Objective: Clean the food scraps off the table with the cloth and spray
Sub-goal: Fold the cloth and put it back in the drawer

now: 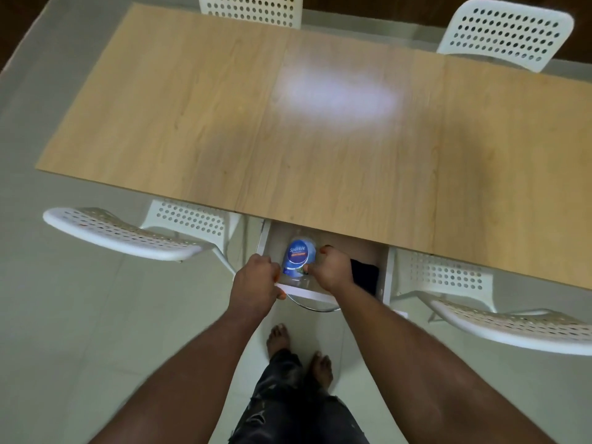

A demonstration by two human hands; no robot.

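Note:
A clear spray bottle (298,256) with a blue "Sparkle" label lies in an open white drawer (315,294) under the near edge of the wooden table (224,129). My right hand (333,267) is closed around the bottle's lower end inside the drawer. My left hand (256,283) grips the drawer's white front edge at its left end. A dark cloth (365,275) lies in the drawer, to the right of my right hand. I see no food scraps on the tabletop, only a bright patch of reflected light.
White perforated chairs stand around the table: one at near left (128,235), one at near right (480,302), and two at the far side (253,9) (503,33). My bare feet (298,350) stand on the pale tiled floor below the drawer.

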